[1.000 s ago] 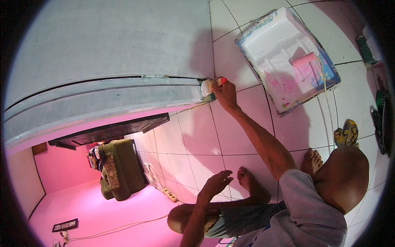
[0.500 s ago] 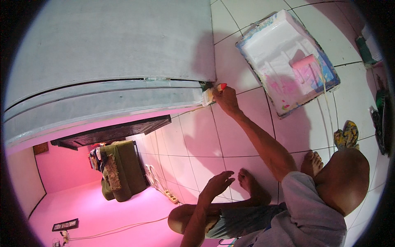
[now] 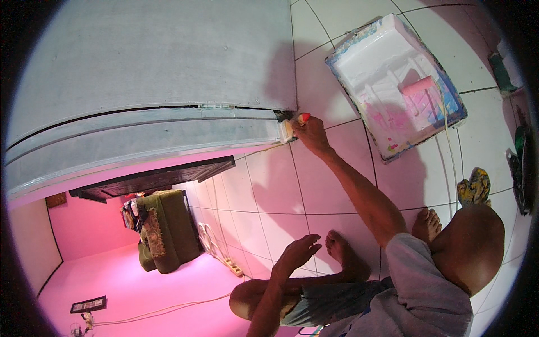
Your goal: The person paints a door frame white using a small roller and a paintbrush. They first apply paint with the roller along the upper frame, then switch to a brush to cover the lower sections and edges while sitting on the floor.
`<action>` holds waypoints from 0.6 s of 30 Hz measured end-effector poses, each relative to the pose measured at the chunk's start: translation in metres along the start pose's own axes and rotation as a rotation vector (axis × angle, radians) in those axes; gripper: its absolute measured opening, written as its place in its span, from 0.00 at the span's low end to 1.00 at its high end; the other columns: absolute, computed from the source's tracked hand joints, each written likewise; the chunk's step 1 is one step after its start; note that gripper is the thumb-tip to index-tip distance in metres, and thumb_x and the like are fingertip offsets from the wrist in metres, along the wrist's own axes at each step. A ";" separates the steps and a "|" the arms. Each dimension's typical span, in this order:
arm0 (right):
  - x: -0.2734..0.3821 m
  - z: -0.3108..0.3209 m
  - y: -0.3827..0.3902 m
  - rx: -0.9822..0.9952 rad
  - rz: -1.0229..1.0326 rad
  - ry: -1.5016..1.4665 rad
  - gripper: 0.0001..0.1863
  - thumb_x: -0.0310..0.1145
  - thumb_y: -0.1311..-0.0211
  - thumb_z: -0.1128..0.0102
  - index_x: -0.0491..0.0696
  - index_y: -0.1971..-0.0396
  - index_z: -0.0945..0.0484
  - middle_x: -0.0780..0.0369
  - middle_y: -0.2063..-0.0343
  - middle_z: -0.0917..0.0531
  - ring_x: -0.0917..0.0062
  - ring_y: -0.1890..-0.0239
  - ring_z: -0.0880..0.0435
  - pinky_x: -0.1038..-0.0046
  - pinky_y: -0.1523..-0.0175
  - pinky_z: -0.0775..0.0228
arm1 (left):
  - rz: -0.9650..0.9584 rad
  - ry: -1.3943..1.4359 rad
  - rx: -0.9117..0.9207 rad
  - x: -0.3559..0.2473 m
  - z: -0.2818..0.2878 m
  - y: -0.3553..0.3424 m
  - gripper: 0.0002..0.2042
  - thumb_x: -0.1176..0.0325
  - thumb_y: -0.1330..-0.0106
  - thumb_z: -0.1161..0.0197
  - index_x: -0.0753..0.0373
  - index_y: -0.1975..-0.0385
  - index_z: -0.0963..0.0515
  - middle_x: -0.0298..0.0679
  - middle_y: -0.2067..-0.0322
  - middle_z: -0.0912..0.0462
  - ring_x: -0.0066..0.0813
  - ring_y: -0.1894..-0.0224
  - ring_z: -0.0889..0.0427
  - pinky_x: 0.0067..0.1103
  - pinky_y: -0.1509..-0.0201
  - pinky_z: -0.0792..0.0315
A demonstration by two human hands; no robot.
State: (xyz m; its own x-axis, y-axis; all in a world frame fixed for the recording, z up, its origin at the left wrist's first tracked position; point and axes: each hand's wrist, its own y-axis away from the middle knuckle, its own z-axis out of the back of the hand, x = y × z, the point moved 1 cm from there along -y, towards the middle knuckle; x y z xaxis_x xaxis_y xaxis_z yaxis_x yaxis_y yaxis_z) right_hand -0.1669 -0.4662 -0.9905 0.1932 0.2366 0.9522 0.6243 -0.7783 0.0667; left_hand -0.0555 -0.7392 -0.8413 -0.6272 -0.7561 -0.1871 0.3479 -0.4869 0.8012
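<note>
My right hand point(image 3: 312, 135) grips a paintbrush point(image 3: 286, 128) with a red-tipped handle, its bristles against the end of a pale grey, grooved frame strip point(image 3: 140, 132) beside a broad grey panel point(image 3: 151, 53) at the tiled floor. My left hand point(image 3: 298, 249) hangs near my knee with loosely bent, spread fingers and nothing visible in it. To the right of the brush, a paint-stained tray point(image 3: 352, 101) holds white and pink paint and a pink roller point(image 3: 417, 86) with a long thin handle.
A dark wooden panel point(image 3: 151, 177), a green armchair point(image 3: 174, 230) piled with cloth and a power strip point(image 3: 230, 264) lie beyond the frame. A paint-smeared rag point(image 3: 471, 185) is near my right foot, and dark objects point(image 3: 519, 168) sit at the far right.
The brush in my right hand has shifted slightly downward along the strip's end since a second ago, then barely upward in the last half second. My left hand stays in place.
</note>
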 end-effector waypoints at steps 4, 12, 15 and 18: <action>0.006 0.006 0.001 -0.031 -0.075 -0.027 0.14 0.37 0.37 0.42 0.40 0.72 0.20 0.60 0.80 0.17 0.78 0.78 0.19 0.74 0.71 0.28 | 0.006 0.006 0.006 -0.001 0.000 -0.001 0.18 0.57 0.30 0.45 0.61 0.46 0.27 0.46 0.50 0.20 0.45 0.52 0.19 0.34 0.48 0.26; 0.008 -0.003 -0.003 -0.104 0.010 0.015 0.14 0.37 0.38 0.42 0.40 0.74 0.21 0.59 0.81 0.17 0.78 0.78 0.18 0.72 0.71 0.28 | 0.044 -0.003 0.046 -0.003 0.004 -0.002 0.19 0.54 0.29 0.45 0.58 0.45 0.26 0.43 0.47 0.21 0.42 0.48 0.21 0.32 0.44 0.27; 0.007 -0.002 0.009 -0.016 0.008 0.086 0.13 0.36 0.39 0.43 0.40 0.74 0.22 0.59 0.81 0.17 0.77 0.77 0.18 0.72 0.70 0.27 | 0.034 0.001 0.048 0.001 0.000 -0.001 0.20 0.54 0.29 0.46 0.58 0.45 0.27 0.44 0.46 0.22 0.43 0.46 0.21 0.33 0.43 0.28; 0.008 0.002 0.015 -0.013 -0.044 0.077 0.13 0.36 0.39 0.43 0.40 0.74 0.22 0.59 0.81 0.17 0.78 0.77 0.18 0.73 0.70 0.27 | 0.039 -0.035 0.065 0.003 -0.001 -0.004 0.20 0.53 0.29 0.46 0.59 0.44 0.27 0.44 0.46 0.23 0.43 0.46 0.22 0.33 0.42 0.29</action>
State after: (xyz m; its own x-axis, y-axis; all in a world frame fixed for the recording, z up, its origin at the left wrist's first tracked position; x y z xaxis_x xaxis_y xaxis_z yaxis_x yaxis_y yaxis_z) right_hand -0.1545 -0.4742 -0.9821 0.1068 0.2261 0.9682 0.6213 -0.7754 0.1125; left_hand -0.0578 -0.7400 -0.8456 -0.6385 -0.7575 -0.1360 0.3269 -0.4269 0.8431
